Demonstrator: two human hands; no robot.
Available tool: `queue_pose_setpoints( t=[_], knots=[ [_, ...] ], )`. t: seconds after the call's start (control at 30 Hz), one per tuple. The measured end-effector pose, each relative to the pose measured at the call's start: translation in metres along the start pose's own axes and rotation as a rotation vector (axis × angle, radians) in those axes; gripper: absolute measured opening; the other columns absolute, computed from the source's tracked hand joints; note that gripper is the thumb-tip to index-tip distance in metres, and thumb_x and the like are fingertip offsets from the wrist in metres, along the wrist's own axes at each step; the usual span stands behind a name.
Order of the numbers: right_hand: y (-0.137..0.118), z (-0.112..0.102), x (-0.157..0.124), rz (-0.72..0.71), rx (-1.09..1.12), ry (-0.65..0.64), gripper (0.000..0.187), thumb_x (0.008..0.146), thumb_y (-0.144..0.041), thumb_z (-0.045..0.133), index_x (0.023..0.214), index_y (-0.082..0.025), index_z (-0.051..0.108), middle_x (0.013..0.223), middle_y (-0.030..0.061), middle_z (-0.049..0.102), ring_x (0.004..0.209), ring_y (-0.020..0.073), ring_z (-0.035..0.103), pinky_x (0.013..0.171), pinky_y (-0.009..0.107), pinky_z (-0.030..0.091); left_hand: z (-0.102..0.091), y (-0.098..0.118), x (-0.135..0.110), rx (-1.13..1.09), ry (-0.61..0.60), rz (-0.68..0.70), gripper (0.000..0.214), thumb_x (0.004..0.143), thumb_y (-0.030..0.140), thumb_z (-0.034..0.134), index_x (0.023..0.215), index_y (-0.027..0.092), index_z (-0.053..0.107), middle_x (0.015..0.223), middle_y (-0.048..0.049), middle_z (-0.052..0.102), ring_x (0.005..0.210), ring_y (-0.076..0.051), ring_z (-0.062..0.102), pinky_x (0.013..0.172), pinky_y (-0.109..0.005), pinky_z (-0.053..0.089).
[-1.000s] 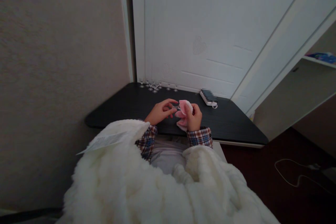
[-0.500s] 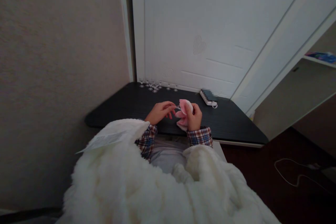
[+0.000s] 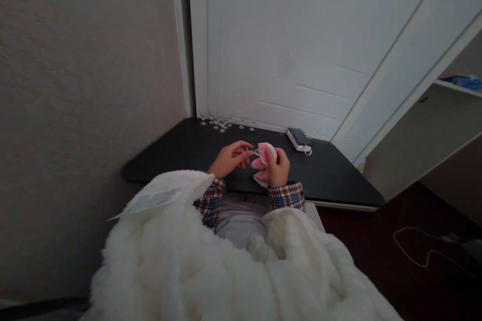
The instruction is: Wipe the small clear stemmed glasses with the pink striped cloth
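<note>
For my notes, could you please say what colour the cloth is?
The cloth in the right hand is pink and white, clearest in the head view.

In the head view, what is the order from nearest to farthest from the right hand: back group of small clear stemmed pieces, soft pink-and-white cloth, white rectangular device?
1. Soft pink-and-white cloth: held in the right hand.
2. White rectangular device: beyond the hand, to its right.
3. Small clear stemmed pieces: back left, on the black tabletop.

single head-worn view | looks forward and down | tabletop (image 3: 331, 175) near, mid-frame
</note>
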State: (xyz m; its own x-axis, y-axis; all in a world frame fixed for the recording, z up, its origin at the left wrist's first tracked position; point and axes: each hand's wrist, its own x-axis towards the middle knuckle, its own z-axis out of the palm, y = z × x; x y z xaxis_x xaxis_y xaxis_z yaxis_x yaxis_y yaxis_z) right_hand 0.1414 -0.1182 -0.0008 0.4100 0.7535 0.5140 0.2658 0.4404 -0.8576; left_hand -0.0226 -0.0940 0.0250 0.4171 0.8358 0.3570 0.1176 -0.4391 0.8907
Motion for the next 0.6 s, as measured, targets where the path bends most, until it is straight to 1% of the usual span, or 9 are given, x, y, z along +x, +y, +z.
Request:
queue_pose_setpoints(
  t=[0.17,0.3,0.47,0.6],
  knots=[
    [-0.0004,-0.0001,-0.0002,-0.002,0.000,0.004,0.036,0.078,-0.054,0.056,0.076,-0.018,0.059,0.069,-0.0019,0.055,0.065,0.0121,0.048,0.061,0.024,0.038,0.0010,0.0032,-0.0014,-0.016,0.014,0.039,0.045,0.075,0.043,0.066,0.111,0.018,0.057,0.073,0.0018,0.058,0.056,-0.010,0.058,0.050,-0.020,0.043],
    [-0.0016,0.0001,0.0001,0.025,0.007,0.003,0.038,0.077,-0.055,0.057,0.077,-0.017,0.059,0.069,-0.0018,0.055,0.065,0.0120,0.047,0.060,0.024,0.038,0.0010,0.0038,-0.0013,0.007,0.022,0.046,0.039,0.076,0.044,0.064,0.105,0.018,0.060,0.072,0.0013,0.059,0.056,-0.010,0.058,0.051,-0.021,0.044],
    [-0.0025,0.0001,0.0008,0.019,-0.010,0.013,0.037,0.076,-0.055,0.057,0.075,-0.017,0.058,0.069,-0.0024,0.054,0.064,0.0115,0.046,0.060,0.024,0.038,-0.0004,0.0014,-0.0003,0.014,0.012,0.005,0.038,0.079,0.046,0.060,0.102,0.016,0.061,0.068,-0.0006,0.063,0.055,-0.011,0.058,0.050,-0.021,0.043],
    [-0.0025,-0.0003,0.0005,0.014,-0.007,0.009,0.036,0.077,-0.054,0.057,0.075,-0.018,0.059,0.069,-0.0023,0.054,0.063,0.0115,0.046,0.060,0.024,0.038,-0.0008,-0.0006,0.0005,0.010,0.022,-0.028,0.037,0.078,0.047,0.062,0.097,0.015,0.062,0.065,-0.0009,0.063,0.055,-0.012,0.058,0.049,-0.021,0.043]
  ],
)
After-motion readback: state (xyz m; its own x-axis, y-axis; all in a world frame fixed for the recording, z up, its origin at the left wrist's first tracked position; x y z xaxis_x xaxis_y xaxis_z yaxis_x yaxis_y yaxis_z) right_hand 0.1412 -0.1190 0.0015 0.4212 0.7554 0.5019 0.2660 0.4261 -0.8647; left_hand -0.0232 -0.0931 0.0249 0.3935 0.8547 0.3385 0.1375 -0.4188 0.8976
